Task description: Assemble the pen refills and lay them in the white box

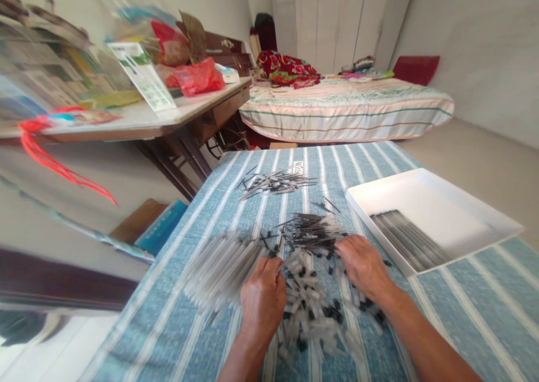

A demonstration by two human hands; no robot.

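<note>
My left hand (263, 292) is closed in a pinch beside a heap of long translucent pen barrels (223, 264). A small greyish end shows by its thumb, but I cannot make out what it is. My right hand (364, 261) is closed too, its fingertips at the right edge of a pile of dark, thin pen refills (309, 230); whatever it pinches is hidden. Between and below the hands lie many small clear and black pen pieces (305, 298), somewhat blurred. Another pile of thin refills (278, 181) lies farther back.
A white open box (446, 208) on the right holds a row of grey pens (408, 239). Everything rests on a blue striped tablecloth (177, 320). A cluttered desk (185, 113) stands left, with a red plastic bag (202, 78). Behind is a bed (345, 110).
</note>
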